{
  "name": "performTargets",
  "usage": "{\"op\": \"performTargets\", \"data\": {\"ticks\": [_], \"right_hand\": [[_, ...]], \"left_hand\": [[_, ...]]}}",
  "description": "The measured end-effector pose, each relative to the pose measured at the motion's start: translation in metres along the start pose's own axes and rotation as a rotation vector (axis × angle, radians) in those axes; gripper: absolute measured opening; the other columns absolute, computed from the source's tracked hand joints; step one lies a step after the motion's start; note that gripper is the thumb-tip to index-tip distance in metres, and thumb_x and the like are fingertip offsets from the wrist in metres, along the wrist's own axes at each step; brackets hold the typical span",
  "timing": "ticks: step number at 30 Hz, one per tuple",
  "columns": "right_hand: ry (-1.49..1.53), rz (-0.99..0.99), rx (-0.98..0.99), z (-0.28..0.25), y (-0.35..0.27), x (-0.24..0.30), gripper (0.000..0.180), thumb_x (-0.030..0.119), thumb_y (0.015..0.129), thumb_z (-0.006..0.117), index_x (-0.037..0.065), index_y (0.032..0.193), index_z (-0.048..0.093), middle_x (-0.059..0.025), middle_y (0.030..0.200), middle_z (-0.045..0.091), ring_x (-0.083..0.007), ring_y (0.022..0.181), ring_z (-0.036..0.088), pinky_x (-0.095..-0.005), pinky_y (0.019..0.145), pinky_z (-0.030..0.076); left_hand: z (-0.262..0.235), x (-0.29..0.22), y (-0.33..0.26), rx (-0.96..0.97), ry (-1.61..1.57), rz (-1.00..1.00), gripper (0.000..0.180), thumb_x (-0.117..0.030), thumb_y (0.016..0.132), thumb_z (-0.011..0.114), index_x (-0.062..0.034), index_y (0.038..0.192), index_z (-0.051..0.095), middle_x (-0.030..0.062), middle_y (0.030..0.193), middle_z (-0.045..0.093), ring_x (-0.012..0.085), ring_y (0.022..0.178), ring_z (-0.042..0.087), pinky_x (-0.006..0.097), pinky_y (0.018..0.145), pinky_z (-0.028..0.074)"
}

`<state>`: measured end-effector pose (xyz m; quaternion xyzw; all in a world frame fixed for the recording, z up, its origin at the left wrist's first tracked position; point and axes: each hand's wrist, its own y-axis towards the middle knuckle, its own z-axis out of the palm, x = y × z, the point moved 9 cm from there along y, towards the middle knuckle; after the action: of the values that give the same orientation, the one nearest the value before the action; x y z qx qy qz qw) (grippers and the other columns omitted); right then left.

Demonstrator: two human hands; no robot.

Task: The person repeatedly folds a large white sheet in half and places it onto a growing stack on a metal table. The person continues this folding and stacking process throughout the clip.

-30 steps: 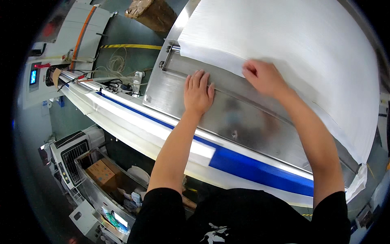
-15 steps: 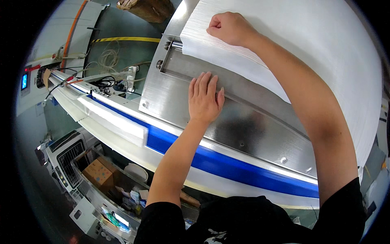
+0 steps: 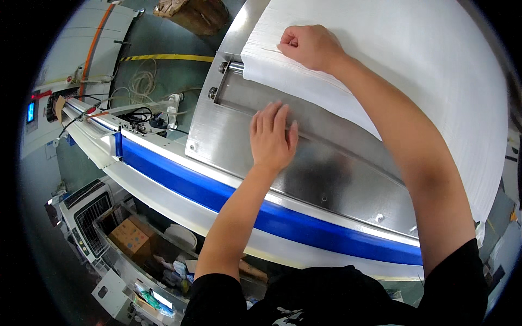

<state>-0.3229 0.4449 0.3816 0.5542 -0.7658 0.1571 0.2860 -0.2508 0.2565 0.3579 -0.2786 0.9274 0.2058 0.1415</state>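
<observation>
A thick stack of white sheets [image 3: 413,70], paper or cloth I cannot tell, lies at the upper right with its layered edge toward the left. My right hand [image 3: 312,48] rests near the stack's far left corner, fingers curled in a pinch on the edge of a top sheet. On the bare metal plate [image 3: 234,146] in front of the stack is my left hand [image 3: 273,137], its fingers stretched out, slightly blurred and holding nothing. The front sheet's edge hangs over a recess in the plate beyond my left fingertips.
A blue conveyor belt [image 3: 179,176] runs along the plate's near side, between white rails. Coiled hoses [image 3: 142,84] and cables lie at the left. Below are an open bin with a cardboard box [image 3: 130,237] and a white machine with a black grille [image 3: 93,220].
The white folded piece on the blue belt at the left has gone from view. My left hand has shifted slightly, its fingers bending a little. My right hand stays at the stack's corner.
</observation>
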Motion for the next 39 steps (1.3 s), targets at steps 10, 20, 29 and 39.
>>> {"op": "performTargets", "data": {"ticks": [10, 20, 29, 39], "right_hand": [[0.019, 0.025, -0.044, -0.004, 0.002, -0.002, 0.018, 0.031, 0.076, 0.058, 0.015, 0.08, 0.066, -0.0046, 0.075, 0.067, -0.0265, 0.071, 0.063, -0.0385, 0.066, 0.051], [0.091, -0.061, -0.068, -0.02, -0.023, 0.01, 0.021, 0.033, 0.079, 0.057, 0.015, 0.083, 0.065, -0.0075, 0.078, 0.066, -0.0295, 0.073, 0.063, -0.0411, 0.066, 0.05], [-0.431, 0.431, -0.316, -0.126, -0.281, -0.088, 0.035, 0.037, 0.089, 0.049, 0.007, 0.084, 0.066, -0.0103, 0.078, 0.064, -0.0272, 0.076, 0.061, -0.044, 0.076, 0.045], [-0.676, 1.024, -0.231, -0.318, -0.6, -0.314, 0.057, 0.047, 0.093, 0.034, 0.006, 0.074, 0.068, -0.0138, 0.073, 0.066, -0.03, 0.078, 0.063, -0.0494, 0.1, 0.031]], "left_hand": [[-0.025, 0.03, 0.093, -0.186, 0.282, 0.168, 0.043, -0.019, 0.078, 0.057, -0.0143, 0.12, 0.051, 0.0099, 0.128, 0.047, 0.0283, 0.115, 0.046, 0.044, 0.098, 0.032], [-0.03, 0.021, 0.086, -0.09, 0.365, 0.366, 0.026, -0.023, 0.069, 0.061, -0.0155, 0.093, 0.058, 0.0004, 0.117, 0.055, 0.0218, 0.106, 0.052, 0.038, 0.089, 0.035], [-0.013, 0.018, 0.102, 0.587, 0.55, 0.384, 0.047, -0.015, 0.066, 0.065, -0.0117, 0.111, 0.051, 0.0092, 0.116, 0.055, 0.0252, 0.11, 0.051, 0.043, 0.099, 0.032], [0.04, 0.017, 0.128, 0.908, 1.056, 0.338, 0.033, -0.012, 0.075, 0.06, -0.0084, 0.108, 0.058, 0.0097, 0.104, 0.061, 0.0264, 0.096, 0.059, 0.037, 0.081, 0.047]]}}
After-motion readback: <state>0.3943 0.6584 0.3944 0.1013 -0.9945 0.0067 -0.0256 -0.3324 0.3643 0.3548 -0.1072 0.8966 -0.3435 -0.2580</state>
